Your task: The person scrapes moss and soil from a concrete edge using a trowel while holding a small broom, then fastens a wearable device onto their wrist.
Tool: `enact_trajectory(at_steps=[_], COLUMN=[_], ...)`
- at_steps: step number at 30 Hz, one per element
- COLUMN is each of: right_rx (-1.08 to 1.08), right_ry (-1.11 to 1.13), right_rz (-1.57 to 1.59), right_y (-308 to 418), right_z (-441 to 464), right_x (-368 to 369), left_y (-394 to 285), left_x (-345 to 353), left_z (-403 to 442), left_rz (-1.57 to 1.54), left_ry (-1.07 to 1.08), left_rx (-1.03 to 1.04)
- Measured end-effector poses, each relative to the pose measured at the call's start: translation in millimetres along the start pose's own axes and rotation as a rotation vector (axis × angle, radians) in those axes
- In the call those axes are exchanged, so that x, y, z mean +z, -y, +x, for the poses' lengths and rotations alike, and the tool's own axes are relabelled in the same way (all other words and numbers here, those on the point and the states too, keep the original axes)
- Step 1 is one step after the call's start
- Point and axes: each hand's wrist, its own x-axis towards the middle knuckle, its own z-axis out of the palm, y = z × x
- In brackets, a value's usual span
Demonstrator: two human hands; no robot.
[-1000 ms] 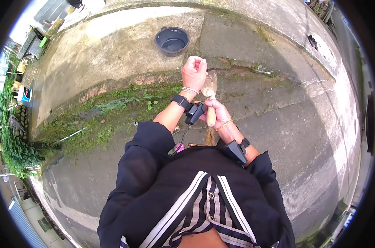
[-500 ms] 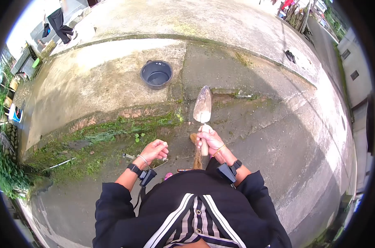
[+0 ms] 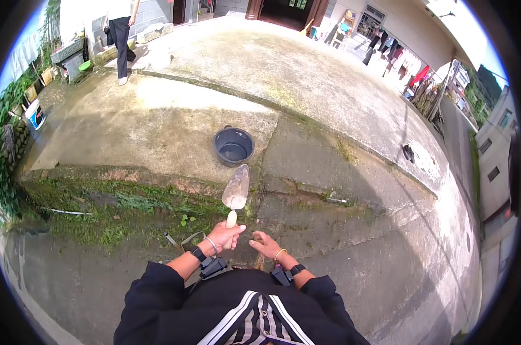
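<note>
My left hand (image 3: 222, 234) is wrapped round the pale handle of a trowel (image 3: 236, 188). The trowel's broad, pointed blade is up and aimed away from me, with greyish stains on the metal. Close beside it, my right hand (image 3: 265, 245) holds nothing; its fingers are loosely bent and apart. Just beyond the blade's tip a black plastic tub (image 3: 233, 147) stands on the concrete, apparently with a little liquid in the bottom.
A mossy step edge (image 3: 128, 190) runs across in front of me. Another person (image 3: 120, 40) in dark trousers is at the upper left. A white bucket (image 3: 35, 114) stands at far left, dark shoes (image 3: 408, 153) lie to the right, and a bundle of sticks (image 3: 428, 95) leans farther back.
The trowel has passed from my right hand to my left. My right hand has let go and moved left. The view has tilted up, showing more of the yard and house.
</note>
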Motion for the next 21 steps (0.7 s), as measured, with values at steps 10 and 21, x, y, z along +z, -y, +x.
enact_trajectory(at_steps=[10,21], right_rx=[0.209,0.338], right_ry=[0.760,0.477], right_rz=[-0.689,-0.636], right_y=[-110.7,-58.3], right_z=[-36.7,-74.7], right_x=[42.4,22.6], left_y=[-4.7,56.2], left_x=[-151.4,-219.1], left_z=[-95.7,-175.3], left_rz=[0.092,-0.286], left_ry=[-0.750,-1.126], left_rx=[0.306,0.210])
